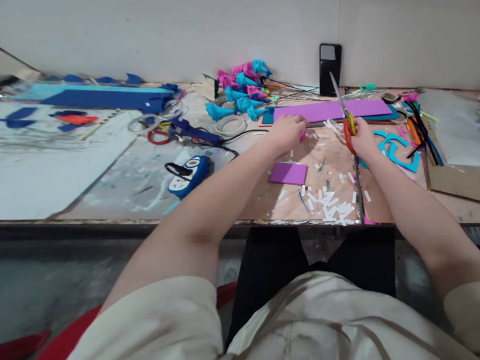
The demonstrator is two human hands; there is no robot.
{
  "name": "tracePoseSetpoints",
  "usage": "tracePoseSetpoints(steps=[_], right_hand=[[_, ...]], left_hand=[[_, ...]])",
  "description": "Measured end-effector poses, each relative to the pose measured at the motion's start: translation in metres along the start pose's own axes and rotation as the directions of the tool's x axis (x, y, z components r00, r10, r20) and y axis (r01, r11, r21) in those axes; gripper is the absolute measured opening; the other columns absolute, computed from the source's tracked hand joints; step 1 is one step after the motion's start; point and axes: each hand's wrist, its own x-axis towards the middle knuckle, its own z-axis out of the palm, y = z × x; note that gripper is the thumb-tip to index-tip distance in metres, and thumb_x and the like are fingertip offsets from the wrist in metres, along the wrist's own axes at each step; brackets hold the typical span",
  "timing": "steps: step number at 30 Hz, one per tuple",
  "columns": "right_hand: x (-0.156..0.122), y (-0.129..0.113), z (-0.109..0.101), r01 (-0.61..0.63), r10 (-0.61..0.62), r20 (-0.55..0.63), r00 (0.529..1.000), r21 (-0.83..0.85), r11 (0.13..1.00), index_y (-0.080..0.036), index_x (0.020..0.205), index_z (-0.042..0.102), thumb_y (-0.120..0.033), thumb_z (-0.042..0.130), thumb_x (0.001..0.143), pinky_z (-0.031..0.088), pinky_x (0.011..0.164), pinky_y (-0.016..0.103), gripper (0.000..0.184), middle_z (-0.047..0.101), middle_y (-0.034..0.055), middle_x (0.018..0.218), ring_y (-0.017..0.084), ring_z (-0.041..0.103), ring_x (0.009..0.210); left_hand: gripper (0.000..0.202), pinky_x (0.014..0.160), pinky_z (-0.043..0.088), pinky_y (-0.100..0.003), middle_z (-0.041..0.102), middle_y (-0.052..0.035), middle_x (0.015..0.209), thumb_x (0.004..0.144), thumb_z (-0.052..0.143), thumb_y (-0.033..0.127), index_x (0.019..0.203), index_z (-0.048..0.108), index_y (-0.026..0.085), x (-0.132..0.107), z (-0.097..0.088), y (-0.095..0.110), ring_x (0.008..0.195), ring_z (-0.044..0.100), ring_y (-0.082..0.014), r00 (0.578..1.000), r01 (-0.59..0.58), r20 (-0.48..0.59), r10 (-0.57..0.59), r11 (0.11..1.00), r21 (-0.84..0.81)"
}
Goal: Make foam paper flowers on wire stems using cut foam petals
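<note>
In my right hand (363,138) are scissors (349,130) with red and yellow handles, their blades pointing up and away from me. My left hand (290,133) rests low over the table just in front of a long purple sheet (330,110), fingers curled. A small pink piece (303,134) shows at its fingertips. Nearer to me lies a purple rectangle (288,173), flat on the table. Many short white strips (331,205) are scattered between my arms. Blue cut-out scraps (398,150) lie beside my right wrist.
A phone (330,69) leans against the wall. Blue and pink paper flowers (244,89) lie behind a tape roll (230,125). Further left are a blue glue gun (195,132), its cable, a blue-and-white power socket (189,176) and a white sheet (43,165). Brown cardboard (469,180) lies at right.
</note>
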Motion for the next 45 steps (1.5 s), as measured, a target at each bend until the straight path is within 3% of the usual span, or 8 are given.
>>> tracePoseSetpoints(steps=[7, 12, 16, 19, 22, 30, 39, 45], right_hand=[[0.003, -0.004, -0.003, -0.072, 0.08, -0.044, 0.996, 0.155, 0.985, -0.024, 0.093, 0.051, -0.037, 0.087, 0.061, 0.056, 0.072, 0.036, 0.05, 0.07, 0.0017, 0.09, 0.021, 0.066, 0.082], [0.003, -0.005, -0.003, -0.058, 0.075, -0.09, 0.993, 0.18, 0.982, -0.023, 0.092, 0.052, -0.041, 0.087, 0.06, 0.058, 0.076, 0.038, 0.05, 0.07, 0.0017, 0.09, 0.021, 0.067, 0.084], [0.001, -0.009, -0.002, -0.034, 0.064, -0.121, 0.991, 0.234, 0.972, -0.023, 0.088, 0.052, -0.044, 0.088, 0.058, 0.056, 0.075, 0.035, 0.051, 0.068, -0.0005, 0.086, 0.018, 0.065, 0.078], [0.001, -0.012, -0.002, -0.03, 0.069, -0.128, 0.989, 0.283, 0.959, -0.023, 0.087, 0.051, -0.043, 0.09, 0.057, 0.056, 0.073, 0.032, 0.052, 0.066, -0.0032, 0.08, 0.014, 0.062, 0.072], [0.001, -0.015, -0.004, -0.075, 0.137, -0.152, 0.979, 0.355, 0.932, -0.024, 0.086, 0.05, -0.042, 0.091, 0.055, 0.052, 0.061, 0.026, 0.055, 0.062, -0.0055, 0.077, 0.01, 0.057, 0.063], [0.004, -0.018, -0.016, -0.094, 0.213, -0.226, 0.951, 0.446, 0.89, -0.024, 0.084, 0.048, -0.032, 0.089, 0.06, 0.041, 0.045, 0.019, 0.049, 0.055, -0.0081, 0.074, 0.005, 0.048, 0.052], [0.005, -0.02, -0.015, -0.061, 0.194, -0.231, 0.954, 0.483, 0.874, -0.024, 0.081, 0.048, -0.033, 0.09, 0.059, 0.037, 0.043, 0.019, 0.049, 0.054, -0.0086, 0.069, 0.005, 0.045, 0.05], [0.005, -0.018, -0.016, -0.06, 0.177, -0.208, 0.962, 0.473, 0.879, -0.024, 0.084, 0.046, -0.035, 0.091, 0.062, 0.04, 0.047, 0.021, 0.051, 0.053, -0.0078, 0.07, 0.007, 0.049, 0.053]], left_hand=[[0.047, 0.117, 0.034, -0.044, 0.069, -0.018, 0.128, 0.103, 0.034, 0.035, 0.125, 0.067, 0.009, -0.012, 0.006, 0.045, 0.116, 0.067, -0.028, 0.986, -0.139, 0.101, 0.136, 0.99, 0.017], [0.055, 0.113, 0.04, -0.042, 0.066, -0.0207, 0.133, 0.105, 0.032, 0.043, 0.131, 0.062, 0.006, -0.023, -0.01, 0.065, 0.12, 0.065, -0.0301, 0.977, -0.072, 0.197, 0.079, 0.997, -0.04], [0.052, 0.116, 0.039, -0.035, 0.059, -0.0142, 0.149, 0.106, 0.031, 0.042, 0.134, 0.063, 0.013, -0.035, -0.027, 0.078, 0.138, 0.055, -0.0253, 0.933, -0.227, 0.214, 0.29, 0.934, -0.277], [0.048, 0.116, 0.041, -0.036, 0.058, -0.0107, 0.151, 0.105, 0.031, 0.04, 0.133, 0.064, 0.019, -0.035, -0.032, 0.08, 0.138, 0.055, -0.0239, 0.94, -0.248, 0.133, 0.313, 0.899, -0.362], [0.049, 0.112, 0.045, -0.039, 0.055, -0.0167, 0.152, 0.102, 0.039, 0.041, 0.137, 0.06, 0.013, -0.02, -0.024, 0.075, 0.137, 0.056, -0.028, 0.985, -0.093, 0.118, 0.128, 0.96, -0.263], [0.062, 0.125, 0.024, -0.048, 0.049, -0.0238, 0.155, 0.101, 0.04, 0.046, 0.145, 0.05, 0.003, 0.036, 0.016, 0.071, 0.149, 0.041, -0.0335, 0.994, -0.038, 0.098, 0.045, 0.997, -0.07], [0.048, 0.126, 0.023, -0.045, 0.061, -0.0127, 0.146, 0.103, 0.035, 0.04, 0.137, 0.061, 0.017, 0.021, -0.001, 0.076, 0.147, 0.045, -0.0267, 0.913, -0.381, 0.052, 0.404, 0.894, -0.236], [0.055, 0.113, 0.041, -0.043, 0.054, -0.0201, 0.151, 0.102, 0.038, 0.04, 0.146, 0.049, 0.01, 0.047, 0.009, 0.084, 0.137, 0.055, -0.0308, 0.984, -0.146, 0.061, 0.166, 0.958, -0.247]])
